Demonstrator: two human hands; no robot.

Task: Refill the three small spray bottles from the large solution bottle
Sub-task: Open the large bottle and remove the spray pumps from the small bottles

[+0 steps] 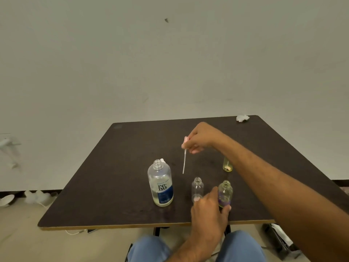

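The large clear solution bottle (160, 183) with a blue label stands uncapped on the dark table (117, 186), a little pale liquid at its bottom. My right hand (202, 138) holds a pink spray pump (184, 148) in the air, its dip tube hanging down above the table. A clear small bottle (197, 188) stands open to the right of the large one. My left hand (209, 210) grips the base of a small bottle with a purple label (225, 192), also open. A third small bottle (227, 165) with yellowish liquid stands farther back, partly behind my right forearm.
A crumpled white tissue (242, 118) lies at the table's far right corner. The table's near edge is just beyond my knees. White objects and a cable lie on the floor at the left; a dark box sits on the floor at the right.
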